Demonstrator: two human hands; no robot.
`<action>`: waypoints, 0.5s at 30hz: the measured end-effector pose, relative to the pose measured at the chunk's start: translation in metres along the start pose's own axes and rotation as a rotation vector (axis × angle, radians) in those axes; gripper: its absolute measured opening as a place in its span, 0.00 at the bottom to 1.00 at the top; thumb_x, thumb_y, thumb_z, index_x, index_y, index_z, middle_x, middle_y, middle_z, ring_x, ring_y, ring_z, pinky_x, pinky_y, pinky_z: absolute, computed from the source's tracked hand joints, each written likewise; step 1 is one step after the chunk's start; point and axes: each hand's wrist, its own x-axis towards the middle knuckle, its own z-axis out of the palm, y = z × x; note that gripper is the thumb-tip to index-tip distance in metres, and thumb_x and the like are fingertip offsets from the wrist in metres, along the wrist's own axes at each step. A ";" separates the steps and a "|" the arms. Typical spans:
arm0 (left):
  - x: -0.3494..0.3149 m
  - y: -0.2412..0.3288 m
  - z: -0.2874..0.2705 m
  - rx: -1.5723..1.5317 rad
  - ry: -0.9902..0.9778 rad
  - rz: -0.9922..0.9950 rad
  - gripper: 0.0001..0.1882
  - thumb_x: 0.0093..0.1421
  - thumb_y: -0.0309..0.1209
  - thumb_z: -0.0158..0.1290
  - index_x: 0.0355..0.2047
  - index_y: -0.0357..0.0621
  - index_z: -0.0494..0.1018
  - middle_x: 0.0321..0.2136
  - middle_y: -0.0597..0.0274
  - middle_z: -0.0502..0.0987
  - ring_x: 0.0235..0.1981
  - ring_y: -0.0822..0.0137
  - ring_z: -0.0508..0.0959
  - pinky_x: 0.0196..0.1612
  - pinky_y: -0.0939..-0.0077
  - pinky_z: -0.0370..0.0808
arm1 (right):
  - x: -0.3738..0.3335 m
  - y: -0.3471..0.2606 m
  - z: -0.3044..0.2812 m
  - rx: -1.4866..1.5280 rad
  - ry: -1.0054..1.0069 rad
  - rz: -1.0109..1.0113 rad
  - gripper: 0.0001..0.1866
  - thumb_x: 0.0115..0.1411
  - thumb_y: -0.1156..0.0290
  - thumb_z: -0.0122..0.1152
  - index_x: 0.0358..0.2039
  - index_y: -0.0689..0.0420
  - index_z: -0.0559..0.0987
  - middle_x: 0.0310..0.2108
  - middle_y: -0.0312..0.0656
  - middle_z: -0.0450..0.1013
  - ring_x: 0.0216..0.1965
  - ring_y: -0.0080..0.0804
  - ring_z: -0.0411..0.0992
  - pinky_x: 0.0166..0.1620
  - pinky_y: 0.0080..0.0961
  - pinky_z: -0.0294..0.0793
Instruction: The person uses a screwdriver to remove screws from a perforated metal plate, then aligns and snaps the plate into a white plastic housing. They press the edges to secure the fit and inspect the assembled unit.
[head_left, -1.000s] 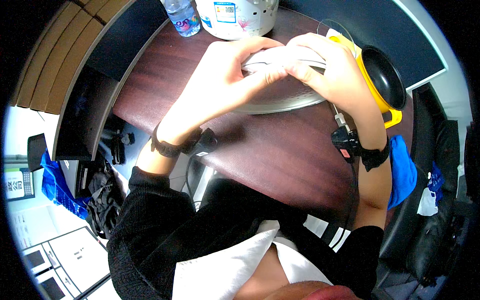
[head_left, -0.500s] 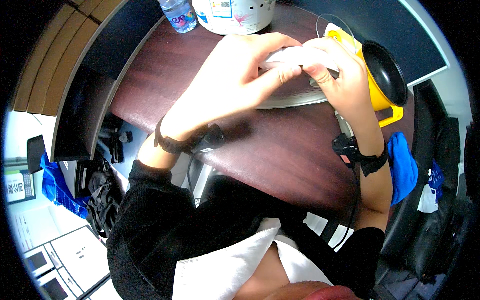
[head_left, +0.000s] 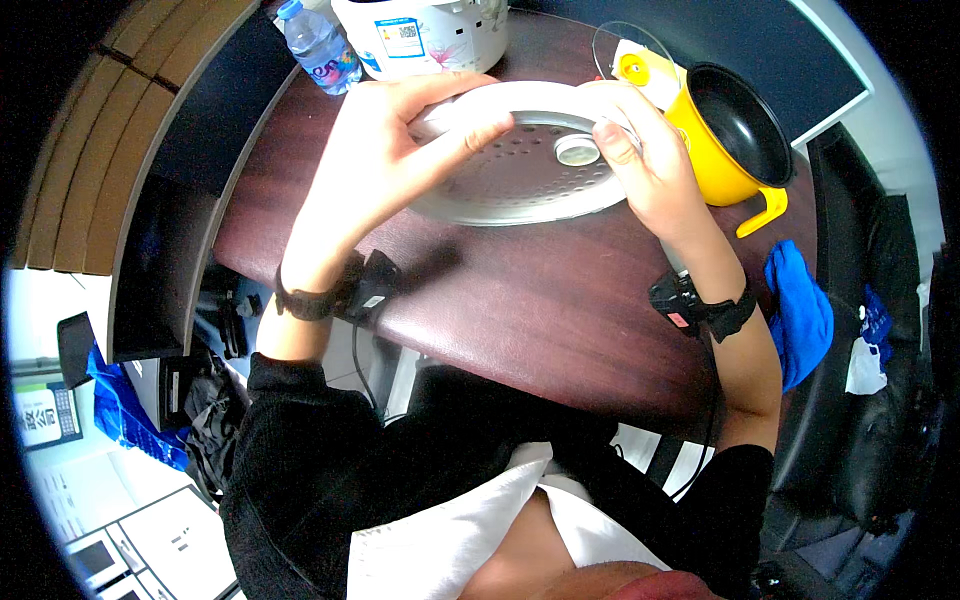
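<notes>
Overhead, head view:
Held thing: a round perforated metal plate (head_left: pixel 525 170), tilted just above the table, with a small knob at its middle.
Left hand (head_left: pixel 385 165): fingers closed over the plate's left rim, thumb laid across its face.
Right hand (head_left: pixel 650 165): pinched shut on the plate's right rim with fingertips and thumb.
Containers: a yellow pot (head_left: pixel 735 135) with a dark inside stands just right of the plate; nothing shows in it. A white cooker (head_left: pixel 425 30) stands behind the plate, its top cut off by the frame. A clear water bottle (head_left: pixel 320 45) stands to its left; its fill is hard to judge.
Hidden: a clear lid (head_left: pixel 625 50) behind the pot, seemingly glass, partly covered.
Surface: dark brown table (head_left: pixel 530 300).
Room: blue cloth (head_left: pixel 800 310) on a dark chair at right; bags on the floor at left.
</notes>
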 end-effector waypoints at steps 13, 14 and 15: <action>0.009 0.010 0.008 0.501 0.038 0.266 0.18 0.55 0.34 0.59 0.45 0.42 0.75 0.38 0.50 0.79 0.37 0.52 0.80 0.37 0.68 0.77 | 0.011 -0.010 0.031 -0.155 0.204 -0.201 0.15 0.59 0.58 0.60 0.39 0.57 0.78 0.33 0.44 0.76 0.31 0.43 0.77 0.33 0.31 0.76; 0.007 0.011 0.009 0.521 0.067 0.276 0.18 0.55 0.34 0.59 0.45 0.42 0.75 0.38 0.51 0.79 0.36 0.52 0.81 0.37 0.68 0.77 | 0.012 -0.009 0.033 -0.161 0.226 -0.223 0.15 0.59 0.58 0.61 0.38 0.57 0.79 0.32 0.43 0.76 0.30 0.42 0.77 0.32 0.30 0.76; 0.007 0.010 0.009 0.521 0.082 0.284 0.17 0.55 0.34 0.59 0.45 0.42 0.75 0.38 0.51 0.79 0.35 0.53 0.81 0.36 0.68 0.77 | 0.014 -0.007 0.035 -0.167 0.247 -0.245 0.15 0.59 0.58 0.61 0.37 0.56 0.79 0.31 0.43 0.76 0.28 0.42 0.77 0.30 0.29 0.76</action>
